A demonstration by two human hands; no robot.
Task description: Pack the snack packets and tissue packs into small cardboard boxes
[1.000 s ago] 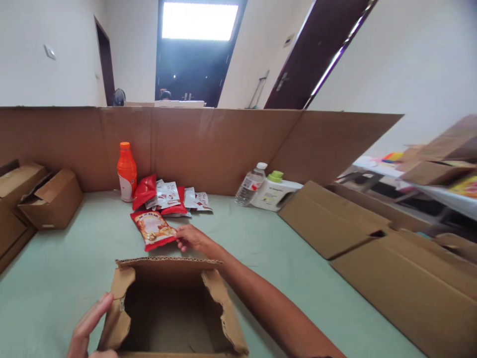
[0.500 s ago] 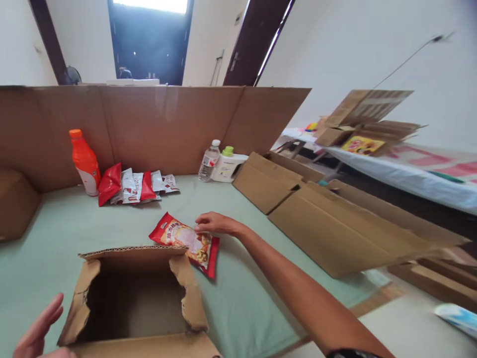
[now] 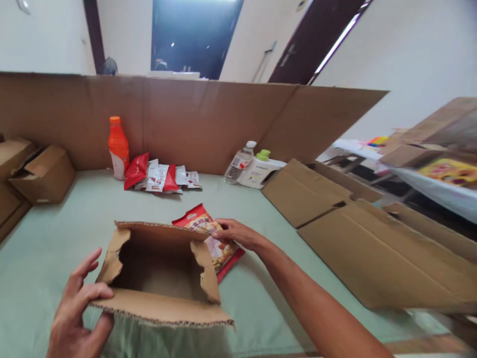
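Left grip [image 3: 80, 301]: thumb [image 3: 103, 330] below, index finger [image 3: 95, 292] above, pinching. Right grip [image 3: 234, 232]: knuckles up, fingers bent; right forearm [image 3: 305, 293] slants from lower right.

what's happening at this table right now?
A person is working with both bare hands. The right hand holds a red snack packet, which is outside the open cardboard box, partly hidden behind its far edge. The left hand has the box's near flap at its left corner, fingers above, thumb below. Further back, other packets lie in a row beside an upright orange bottle, near the cardboard panel.
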